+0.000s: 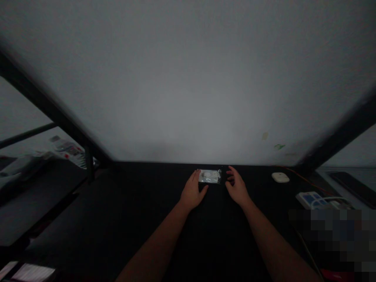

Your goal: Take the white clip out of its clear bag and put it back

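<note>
A small white packet in shiny clear plastic (209, 176) lies flat on the black table (141, 219), close to the wall. At its left end rests my left hand (193, 190), fingers stretched out and thumb apart, the fingertips touching or just over the packet's edge. My right hand (236, 187) is a little to the right of the packet, apart from it, with its fingers loosely curved and spread and nothing in them. What is printed on the packet is too small and dim to read.
Farther right on the table are a white rounded case (280, 177) and a white-and-blue power strip (311, 199) with a cable. A dark phone-like slab (352, 187) lies beyond them. A pale wall (188, 98) rises behind; plastic bags (69, 150) sit at the left.
</note>
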Motion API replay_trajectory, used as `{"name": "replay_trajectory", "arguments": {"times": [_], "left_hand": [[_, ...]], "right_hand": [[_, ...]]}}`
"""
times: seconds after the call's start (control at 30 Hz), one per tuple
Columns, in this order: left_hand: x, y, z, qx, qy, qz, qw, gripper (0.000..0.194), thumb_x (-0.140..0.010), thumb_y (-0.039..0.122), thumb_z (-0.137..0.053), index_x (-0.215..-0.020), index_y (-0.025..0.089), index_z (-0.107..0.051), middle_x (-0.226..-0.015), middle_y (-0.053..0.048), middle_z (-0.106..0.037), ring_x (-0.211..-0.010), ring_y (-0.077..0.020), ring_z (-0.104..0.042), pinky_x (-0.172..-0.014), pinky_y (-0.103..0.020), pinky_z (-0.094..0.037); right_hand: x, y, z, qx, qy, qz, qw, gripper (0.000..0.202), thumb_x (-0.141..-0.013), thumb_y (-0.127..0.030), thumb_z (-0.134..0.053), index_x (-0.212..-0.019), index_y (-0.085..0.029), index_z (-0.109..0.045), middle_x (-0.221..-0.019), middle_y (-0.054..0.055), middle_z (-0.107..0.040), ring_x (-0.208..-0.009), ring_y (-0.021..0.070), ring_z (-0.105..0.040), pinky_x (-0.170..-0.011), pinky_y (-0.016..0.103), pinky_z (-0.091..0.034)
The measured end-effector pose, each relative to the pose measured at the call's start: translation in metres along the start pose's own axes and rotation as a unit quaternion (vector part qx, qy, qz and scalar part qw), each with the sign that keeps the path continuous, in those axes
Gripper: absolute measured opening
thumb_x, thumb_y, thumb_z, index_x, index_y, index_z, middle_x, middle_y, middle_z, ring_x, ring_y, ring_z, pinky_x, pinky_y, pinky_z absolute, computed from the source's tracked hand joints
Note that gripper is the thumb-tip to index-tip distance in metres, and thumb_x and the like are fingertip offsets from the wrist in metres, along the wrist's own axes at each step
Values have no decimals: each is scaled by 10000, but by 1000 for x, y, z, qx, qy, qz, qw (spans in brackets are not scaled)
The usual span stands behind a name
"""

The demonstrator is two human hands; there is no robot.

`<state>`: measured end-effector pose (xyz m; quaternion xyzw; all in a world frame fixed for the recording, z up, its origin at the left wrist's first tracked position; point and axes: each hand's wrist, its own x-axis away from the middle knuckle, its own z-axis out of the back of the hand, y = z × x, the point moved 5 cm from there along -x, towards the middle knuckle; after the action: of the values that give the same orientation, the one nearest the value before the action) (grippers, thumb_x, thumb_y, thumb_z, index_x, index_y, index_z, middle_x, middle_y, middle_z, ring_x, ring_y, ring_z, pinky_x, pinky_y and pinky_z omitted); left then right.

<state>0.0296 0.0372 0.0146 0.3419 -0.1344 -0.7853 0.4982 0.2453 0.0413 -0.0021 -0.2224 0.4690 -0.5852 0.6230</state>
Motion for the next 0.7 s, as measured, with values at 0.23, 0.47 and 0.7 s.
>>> {"name": "replay_trajectory", "arguments": {"times": [0.23, 0.47, 0.7], "left_hand": [[19, 1, 11, -49, -21, -13, 998, 787, -894, 398, -606, -1516, 119, -212, -1521, -232, -410, -1404, -334, -424, -1130, -525, -392], [81, -4, 42, -148, -85, -16, 985, 581, -950, 421, -522, -1461, 169, -408, -1487, -157, -499, -1408, -303, -427, -1146, -506, -385], [169, -6, 81, -239, -92, 4, 967, 577, -963, 429, -502, -1499, 254, -379, -1528, -67, -463, -1408, -279, -429, -1098, -487, -470]], "right_hand": [[19, 0, 16, 0, -20, -15, 1000, 642, -790, -246, -562, -1410, -168, -413, -1344, 200, -491, -1011, 259, -654, -896, 497, -567], [102, -16, 49, 178, -76, 50, 980, 510, -899, -296, -517, -1397, -191, -483, -1411, 145, -539, -1315, 285, -522, -1098, 486, -457], [191, -11, 83, 323, -89, 134, 933, 530, -924, -486, -532, -1390, -233, -541, -1386, 110, -611, -1245, 323, -599, -976, 506, -559]]}}
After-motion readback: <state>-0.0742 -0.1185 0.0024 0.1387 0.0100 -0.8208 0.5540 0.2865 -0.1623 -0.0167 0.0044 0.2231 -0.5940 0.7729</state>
